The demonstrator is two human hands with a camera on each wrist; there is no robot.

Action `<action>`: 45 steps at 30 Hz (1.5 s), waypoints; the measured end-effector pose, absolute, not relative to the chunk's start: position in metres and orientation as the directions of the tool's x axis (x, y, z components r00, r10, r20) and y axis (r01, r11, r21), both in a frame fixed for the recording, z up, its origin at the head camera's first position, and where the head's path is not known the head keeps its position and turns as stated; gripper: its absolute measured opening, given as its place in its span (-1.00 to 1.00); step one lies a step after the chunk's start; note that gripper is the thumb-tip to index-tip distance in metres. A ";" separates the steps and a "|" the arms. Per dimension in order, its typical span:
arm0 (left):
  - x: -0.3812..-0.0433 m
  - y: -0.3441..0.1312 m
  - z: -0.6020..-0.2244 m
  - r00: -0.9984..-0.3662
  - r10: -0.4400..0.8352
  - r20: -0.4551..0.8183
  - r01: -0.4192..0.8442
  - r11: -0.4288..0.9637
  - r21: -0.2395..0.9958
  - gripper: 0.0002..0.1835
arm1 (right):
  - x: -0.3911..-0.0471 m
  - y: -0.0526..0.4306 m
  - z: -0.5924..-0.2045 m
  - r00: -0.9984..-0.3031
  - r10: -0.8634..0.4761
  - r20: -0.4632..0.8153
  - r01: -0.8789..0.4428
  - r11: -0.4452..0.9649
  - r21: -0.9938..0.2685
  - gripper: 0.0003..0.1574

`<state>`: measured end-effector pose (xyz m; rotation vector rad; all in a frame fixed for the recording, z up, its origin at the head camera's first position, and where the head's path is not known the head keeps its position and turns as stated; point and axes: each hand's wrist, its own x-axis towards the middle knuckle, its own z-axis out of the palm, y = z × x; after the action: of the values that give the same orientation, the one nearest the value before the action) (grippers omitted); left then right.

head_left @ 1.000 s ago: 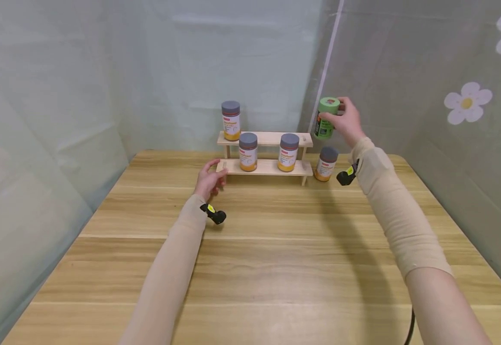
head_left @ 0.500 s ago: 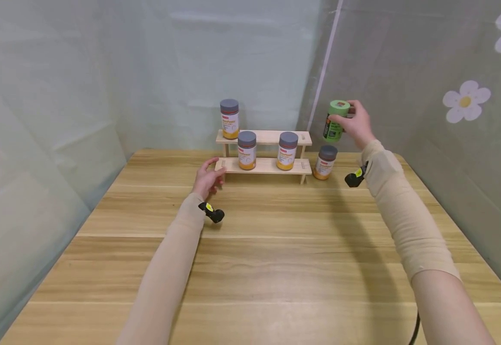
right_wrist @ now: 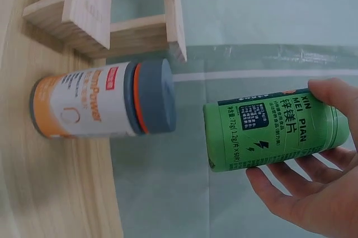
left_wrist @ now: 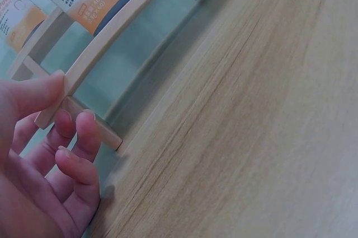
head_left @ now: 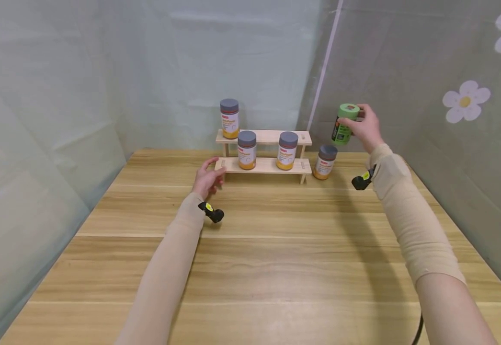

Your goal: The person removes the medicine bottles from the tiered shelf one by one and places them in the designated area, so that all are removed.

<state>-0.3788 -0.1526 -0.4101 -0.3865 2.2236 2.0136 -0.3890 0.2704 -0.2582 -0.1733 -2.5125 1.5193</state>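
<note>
My right hand [head_left: 368,127] grips a green supplement bottle [head_left: 342,132] by its upper part, up in the air. Below it and to the left, a grey-lidded white-and-orange bottle [head_left: 324,163] stands on the table, apart from the green one in the right wrist view. At the two-tier wooden rack [head_left: 264,166], my left hand [head_left: 207,179] pinches the left end of the lower shelf, thumb on top and fingers beneath, as the left wrist view shows. Two matching bottles, one left [head_left: 247,151] and one right [head_left: 287,151], stand on that lower shelf. Another bottle [head_left: 230,120] stands at the upper shelf's left end.
The wooden table [head_left: 250,263] extends toward me from the rack. Pale cloth [head_left: 242,57] hangs behind and on both sides, with flower prints [head_left: 467,101] at right. A black cable [head_left: 418,329] runs beside the right arm.
My right hand has carried the green bottle to the right and slightly lower, away from the rack's upper shelf. My left hand has stayed at the rack.
</note>
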 end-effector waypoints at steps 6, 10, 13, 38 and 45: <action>-0.378 -0.153 -0.411 -0.959 -0.104 -0.262 -0.271 0.088 0.958 -0.38 | -0.383 0.280 -0.268 -0.971 0.207 0.122 -0.013 0.462 -0.887 -0.21; -0.377 -0.154 -0.411 -0.960 -0.105 -0.261 -0.270 0.090 0.959 -0.39 | -0.380 0.286 -0.278 -0.968 0.220 0.124 -0.005 0.472 -0.882 -0.17; -0.377 -0.155 -0.412 -0.961 -0.105 -0.254 -0.264 0.085 0.961 -0.39 | -0.379 0.289 -0.282 -0.966 0.229 0.117 0.006 0.475 -0.880 -0.15; -0.381 -0.157 -0.411 -0.959 -0.109 -0.262 -0.273 0.097 0.957 -0.40 | -0.376 0.308 -0.310 -0.976 0.201 0.079 0.035 0.509 -0.860 -0.14; -0.380 -0.156 -0.410 -0.959 -0.097 -0.266 -0.275 0.094 0.957 -0.40 | -0.376 0.314 -0.321 -0.986 0.145 0.076 0.015 0.543 -0.840 -0.15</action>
<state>-0.3796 -0.1558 -0.4103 -0.3806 2.2200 1.9921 -0.3760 0.3136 -0.3215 -0.1375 -2.6371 1.4335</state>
